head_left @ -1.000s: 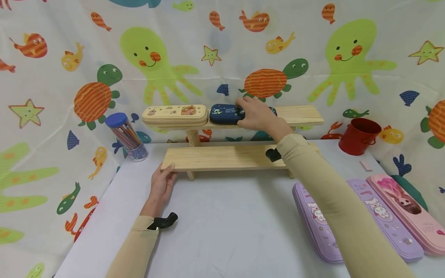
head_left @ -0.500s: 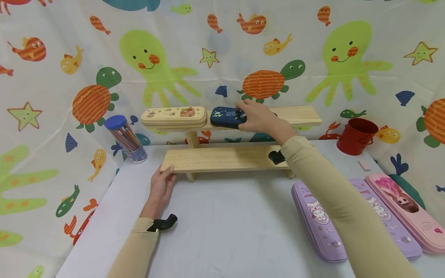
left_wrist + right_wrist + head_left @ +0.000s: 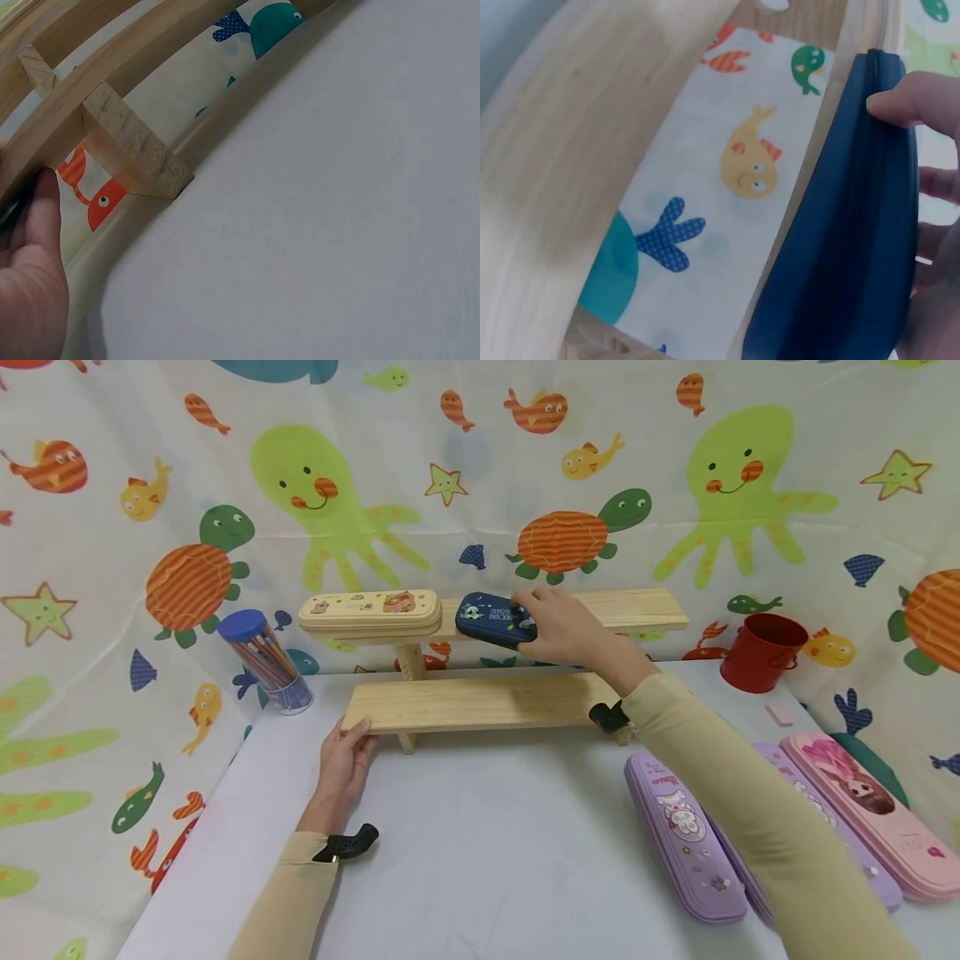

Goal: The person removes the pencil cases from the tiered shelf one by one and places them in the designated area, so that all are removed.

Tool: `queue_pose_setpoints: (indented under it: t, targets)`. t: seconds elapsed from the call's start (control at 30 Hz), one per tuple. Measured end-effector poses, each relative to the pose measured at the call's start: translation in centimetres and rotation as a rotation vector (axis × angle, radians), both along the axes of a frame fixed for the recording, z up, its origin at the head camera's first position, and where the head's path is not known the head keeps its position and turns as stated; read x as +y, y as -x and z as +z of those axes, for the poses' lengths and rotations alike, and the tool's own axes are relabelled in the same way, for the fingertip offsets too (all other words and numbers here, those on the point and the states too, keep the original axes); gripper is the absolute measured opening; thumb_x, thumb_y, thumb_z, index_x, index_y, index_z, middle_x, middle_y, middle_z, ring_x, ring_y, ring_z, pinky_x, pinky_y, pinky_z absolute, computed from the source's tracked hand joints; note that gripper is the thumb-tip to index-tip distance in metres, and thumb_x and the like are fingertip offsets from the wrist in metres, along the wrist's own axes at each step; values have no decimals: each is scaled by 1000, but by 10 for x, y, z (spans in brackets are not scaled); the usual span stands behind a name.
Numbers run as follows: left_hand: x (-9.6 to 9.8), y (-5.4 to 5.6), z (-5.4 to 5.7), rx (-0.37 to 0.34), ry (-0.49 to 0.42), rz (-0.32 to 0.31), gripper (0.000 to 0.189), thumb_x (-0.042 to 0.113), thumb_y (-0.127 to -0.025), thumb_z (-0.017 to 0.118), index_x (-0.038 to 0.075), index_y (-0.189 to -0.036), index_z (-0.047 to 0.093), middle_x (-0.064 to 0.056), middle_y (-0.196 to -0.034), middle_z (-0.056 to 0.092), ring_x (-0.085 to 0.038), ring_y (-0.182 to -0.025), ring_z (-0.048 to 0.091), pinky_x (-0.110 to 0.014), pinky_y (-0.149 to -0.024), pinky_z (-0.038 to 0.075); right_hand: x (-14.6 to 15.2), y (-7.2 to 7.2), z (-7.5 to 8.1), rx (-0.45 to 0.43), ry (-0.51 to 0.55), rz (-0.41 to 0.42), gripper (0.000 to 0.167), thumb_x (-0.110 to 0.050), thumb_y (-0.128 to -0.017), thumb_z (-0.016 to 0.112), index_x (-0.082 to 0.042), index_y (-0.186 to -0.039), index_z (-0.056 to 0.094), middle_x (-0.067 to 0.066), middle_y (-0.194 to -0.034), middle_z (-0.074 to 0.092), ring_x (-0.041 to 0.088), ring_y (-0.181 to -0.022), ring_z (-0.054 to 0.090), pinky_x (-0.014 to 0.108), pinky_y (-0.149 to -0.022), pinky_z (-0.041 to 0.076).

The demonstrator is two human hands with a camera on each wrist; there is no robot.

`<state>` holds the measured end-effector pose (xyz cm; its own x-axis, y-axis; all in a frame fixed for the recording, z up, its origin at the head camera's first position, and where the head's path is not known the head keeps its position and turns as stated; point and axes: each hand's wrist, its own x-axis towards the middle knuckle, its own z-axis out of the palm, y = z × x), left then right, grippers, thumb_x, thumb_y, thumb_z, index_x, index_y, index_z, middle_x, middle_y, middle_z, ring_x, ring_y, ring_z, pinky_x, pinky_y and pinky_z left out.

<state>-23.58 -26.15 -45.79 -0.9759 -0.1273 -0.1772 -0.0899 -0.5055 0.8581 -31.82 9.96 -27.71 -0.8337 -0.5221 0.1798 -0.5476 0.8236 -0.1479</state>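
Observation:
My right hand (image 3: 562,628) grips the right end of a dark blue pencil case (image 3: 489,620) with a panda print, on the upper shelf board (image 3: 630,608). The case sits askew, its right end swung out over the front edge. In the right wrist view, the thumb presses the zipped side of the case, and fingers reach along its far side. My left hand (image 3: 345,767) holds the left end of the lower shelf board (image 3: 465,702), thumb on top and the other fingers beneath. A cream pencil case (image 3: 371,613) lies left of the blue one.
A clear tub of pencils with a blue lid (image 3: 264,660) leans at the left. On the right are a red bucket (image 3: 761,652), a small pink block (image 3: 778,715), two purple pencil cases (image 3: 686,835) and a pink one (image 3: 873,810). A sea-animal curtain (image 3: 480,468) hangs behind.
The blue pencil case has turned from lying along the upper board to askew, its right end pulled forward by my right hand. My left hand keeps its hold on the lower board.

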Motion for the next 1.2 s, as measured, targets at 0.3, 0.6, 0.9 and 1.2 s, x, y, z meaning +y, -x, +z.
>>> queue_pose_setpoints:
  t: [0.3, 0.6, 0.9, 1.2]
  targets:
    - [-2, 0, -5, 2, 0, 5, 69, 10, -102, 54, 15, -160, 17, -8, -164, 26, -17, -147, 36, -20, -113, 44, 4, -22, -10, -6, 3, -6, 79, -28, -75, 75, -18, -146, 41, 12, -126, 55, 26, -108, 52, 43, -87, 55]
    - [-2, -2, -5, -18, -6, 3, 74, 14, -99, 60, 17, -160, 17, -7, -164, 27, -15, -147, 37, -21, -114, 43, 16, -40, -24, -54, -46, -37, 89, -34, -74, 73, -20, -152, 32, 12, -125, 54, 26, -105, 54, 42, -84, 57]
    - [0, -2, -4, -5, -4, 0, 70, 12, -101, 56, 15, -160, 17, -8, -164, 26, -16, -147, 36, -21, -114, 42, 30, -58, -38, -120, -34, -71, 94, -42, -75, 70, -23, -156, 27, 16, -141, 50, 28, -111, 58, 44, -81, 58]
    - [1, -1, -2, 2, 8, 0, 71, 15, -101, 58, 17, -159, 19, -6, -163, 28, -15, -146, 38, -19, -113, 44, 41, -82, -47, -145, -1, -48, 91, -47, -79, 73, -23, -155, 29, 15, -131, 56, 26, -101, 60, 41, -76, 60]
